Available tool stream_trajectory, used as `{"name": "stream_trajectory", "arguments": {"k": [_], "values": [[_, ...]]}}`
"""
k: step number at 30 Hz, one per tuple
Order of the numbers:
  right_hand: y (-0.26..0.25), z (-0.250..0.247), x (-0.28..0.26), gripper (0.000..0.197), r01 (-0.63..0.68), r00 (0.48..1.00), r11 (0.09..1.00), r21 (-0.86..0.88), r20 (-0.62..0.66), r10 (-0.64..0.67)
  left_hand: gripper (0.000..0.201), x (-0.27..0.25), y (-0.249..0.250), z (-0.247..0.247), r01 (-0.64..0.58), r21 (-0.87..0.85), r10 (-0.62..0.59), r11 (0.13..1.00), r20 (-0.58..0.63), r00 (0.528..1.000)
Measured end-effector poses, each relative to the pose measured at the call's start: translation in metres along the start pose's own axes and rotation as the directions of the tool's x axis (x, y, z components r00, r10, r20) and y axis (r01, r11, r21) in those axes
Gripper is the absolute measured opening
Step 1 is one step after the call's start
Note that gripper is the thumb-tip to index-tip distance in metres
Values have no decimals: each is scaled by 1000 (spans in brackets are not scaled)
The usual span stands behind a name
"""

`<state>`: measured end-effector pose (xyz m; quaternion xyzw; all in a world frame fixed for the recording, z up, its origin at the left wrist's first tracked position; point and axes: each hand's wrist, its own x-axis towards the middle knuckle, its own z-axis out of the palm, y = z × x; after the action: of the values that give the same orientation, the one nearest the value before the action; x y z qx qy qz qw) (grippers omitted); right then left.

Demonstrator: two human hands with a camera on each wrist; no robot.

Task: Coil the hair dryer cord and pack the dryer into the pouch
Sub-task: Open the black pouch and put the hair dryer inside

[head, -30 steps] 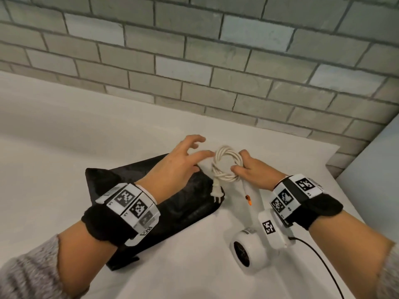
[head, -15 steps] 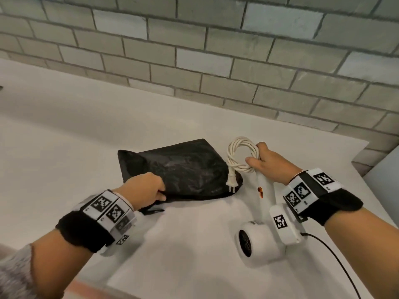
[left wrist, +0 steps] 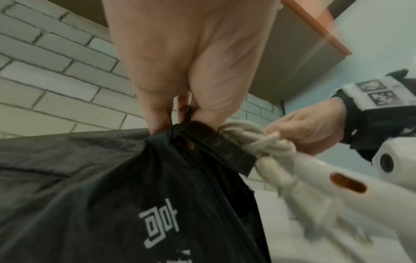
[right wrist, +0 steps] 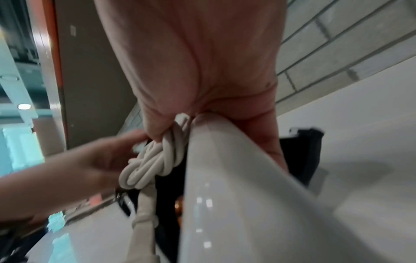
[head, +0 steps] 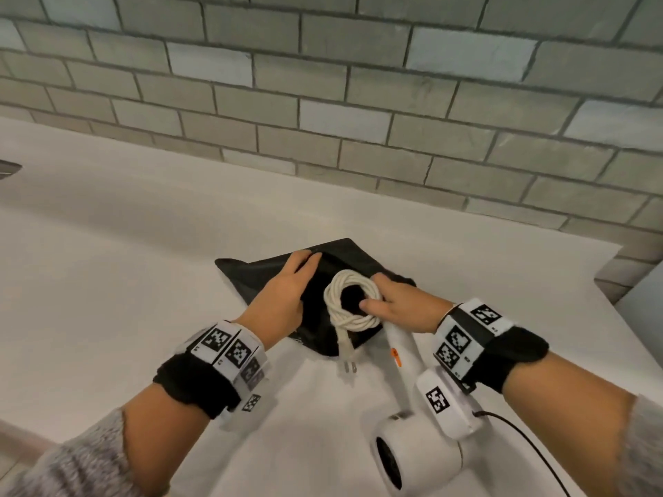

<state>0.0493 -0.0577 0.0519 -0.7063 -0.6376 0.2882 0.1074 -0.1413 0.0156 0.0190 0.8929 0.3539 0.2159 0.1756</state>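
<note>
The black pouch (head: 265,278) lies on the white counter, and my left hand (head: 303,267) pinches its zip edge (left wrist: 180,128), lifting it. My right hand (head: 380,304) grips the coiled cream cord (head: 353,303) together with the top of the white dryer handle (head: 398,353). The coil sits over the pouch, close beside my left hand. Its plug (head: 346,358) hangs down past the pouch's near edge. The dryer's round head (head: 412,457) lies nearest me. In the right wrist view the cord (right wrist: 153,163) and handle (right wrist: 225,178) fill my palm.
A grey brick wall (head: 323,102) runs along the back of the counter (head: 125,263). The counter ends at a corner on the right (head: 610,252). A thin black cable (head: 520,439) trails from my right wrist unit. A dark object (head: 7,170) shows at the far left edge.
My left hand left the pouch's near corner and now pinches its zip edge by the coil. My right hand carried the coil and dryer leftward over the pouch.
</note>
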Motion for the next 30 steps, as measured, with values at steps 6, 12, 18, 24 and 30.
{"name": "stream_trajectory", "arguments": {"k": [6, 12, 18, 24, 30], "values": [[-4, -1, 22, 31, -127, 991, 990, 53, 42, 125, 75, -8, 19, -1, -266, -56, 266, 962, -5, 964], [39, 9, 42, 41, -406, 877, 688, 602, 45, 479, 90, -33, -6, -5, -237, -89, 245, 967, 99, 964], [66, 19, 41, 18, -434, 844, 544, 718, 113, 524, 97, -49, -24, 11, -203, 55, 183, 978, 255, 950], [62, 26, 30, 58, -385, 923, 918, -95, -32, 384, 83, -44, -16, 12, -55, 71, 27, 996, 351, 936], [45, 32, 14, 38, -226, 973, 924, -308, -111, 201, 84, -42, -13, 9, -30, 102, -6, 994, 340, 940]]}}
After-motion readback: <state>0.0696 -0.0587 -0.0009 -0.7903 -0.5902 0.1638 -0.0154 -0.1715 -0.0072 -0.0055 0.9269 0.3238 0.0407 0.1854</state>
